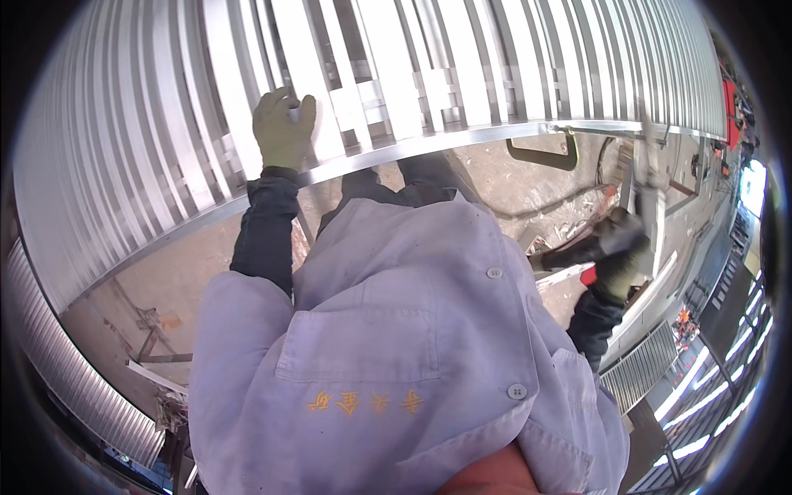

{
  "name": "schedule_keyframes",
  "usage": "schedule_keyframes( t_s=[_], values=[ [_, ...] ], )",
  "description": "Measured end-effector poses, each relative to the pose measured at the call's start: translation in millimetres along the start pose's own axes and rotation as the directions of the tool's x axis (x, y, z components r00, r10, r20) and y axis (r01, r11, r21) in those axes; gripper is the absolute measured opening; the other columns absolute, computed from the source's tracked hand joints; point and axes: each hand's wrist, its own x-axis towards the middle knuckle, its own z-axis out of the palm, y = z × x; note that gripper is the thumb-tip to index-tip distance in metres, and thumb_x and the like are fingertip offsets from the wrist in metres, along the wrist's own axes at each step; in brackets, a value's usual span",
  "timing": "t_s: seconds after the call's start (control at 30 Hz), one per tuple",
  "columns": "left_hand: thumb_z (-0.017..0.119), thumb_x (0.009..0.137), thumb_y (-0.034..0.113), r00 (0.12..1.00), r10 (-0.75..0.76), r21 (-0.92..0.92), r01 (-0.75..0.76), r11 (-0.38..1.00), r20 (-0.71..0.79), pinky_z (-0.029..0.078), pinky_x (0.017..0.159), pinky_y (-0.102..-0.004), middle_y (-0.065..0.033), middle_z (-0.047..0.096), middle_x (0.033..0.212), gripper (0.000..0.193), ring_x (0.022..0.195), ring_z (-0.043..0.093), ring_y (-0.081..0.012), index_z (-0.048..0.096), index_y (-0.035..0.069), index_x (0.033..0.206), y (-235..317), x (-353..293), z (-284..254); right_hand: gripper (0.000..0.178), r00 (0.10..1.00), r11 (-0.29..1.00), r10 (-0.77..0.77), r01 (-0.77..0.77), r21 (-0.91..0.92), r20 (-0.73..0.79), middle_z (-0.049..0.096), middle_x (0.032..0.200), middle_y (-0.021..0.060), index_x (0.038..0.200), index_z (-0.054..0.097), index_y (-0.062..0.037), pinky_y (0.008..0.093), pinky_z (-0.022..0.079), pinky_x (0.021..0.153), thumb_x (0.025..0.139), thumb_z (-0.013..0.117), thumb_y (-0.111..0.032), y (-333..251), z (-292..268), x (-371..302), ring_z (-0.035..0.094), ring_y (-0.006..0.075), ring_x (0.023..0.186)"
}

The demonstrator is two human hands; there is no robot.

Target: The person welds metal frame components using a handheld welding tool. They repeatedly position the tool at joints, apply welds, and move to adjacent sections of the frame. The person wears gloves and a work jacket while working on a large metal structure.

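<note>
My left hand (285, 130), in a yellowish-green glove, rests on a panel of long silvery metal slats (384, 66) near its front edge. Its thumb stands apart from the fingers, and I see nothing held in it. Out to the right, below the panel's edge, my right hand (625, 268) is gloved too and smeared by motion. It seems closed around a dark tool (617, 233) whose kind I cannot make out. A blurred pale streak rises above it toward the panel's right end.
A metal rail (437, 140) edges the panel nearest me. Under it, at the right, is a dark U-shaped frame (540, 155). A cable (549, 206) and scraps lie on the concrete floor (487, 177). More ribbed metal panels (82, 355) stand at the lower left.
</note>
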Motion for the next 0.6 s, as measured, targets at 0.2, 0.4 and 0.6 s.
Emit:
schedule_keyframes(
  t_s=[0.2,0.4,0.6],
  values=[
    [0.083,0.096,0.035,0.997,-0.078,-0.003,0.078,0.997,-0.019,0.048,0.116,-0.0526,-0.0186,0.079,0.13,0.035,0.127,0.07,-0.0367,0.081,0.001,0.093,-21.7,-27.1,-30.5,0.064,0.957,0.951,0.17,-0.097,-0.292,0.237,0.077,0.127,0.0068,0.149,0.066,-0.0039,0.0318,0.06,0.089,0.111,0.075,-0.054,66.4,139.5,20.6,0.073,0.0153,0.104],
    [0.082,0.095,0.028,0.994,-0.084,0.085,0.09,0.992,-0.071,0.051,0.113,-0.0521,-0.0153,0.081,0.123,0.027,0.12,0.072,-0.0355,0.081,0.001,0.088,-50.6,-62.6,-69.0,0.059,0.822,0.938,0.212,-0.019,-0.347,0.528,0.081,0.122,0.0079,0.144,0.071,-0.0001,0.0324,0.061,0.089,0.109,0.081,-0.046,55.4,251.4,40.1,0.075,0.0141,0.101],
    [0.079,0.094,0.022,0.984,-0.091,0.034,0.097,0.995,-0.156,0.058,0.103,-0.0506,-0.0132,0.082,0.112,0.022,0.109,0.076,-0.0352,0.082,0.002,0.084,-53.6,-80.5,-71.9,0.06,0.756,0.917,0.234,0.038,-0.398,0.611,0.082,0.123,0.009,0.143,0.071,0.0004,0.0331,0.062,0.09,0.109,0.08,-0.048,50.1,280.9,62.3,0.077,0.0161,0.101]
  ],
)
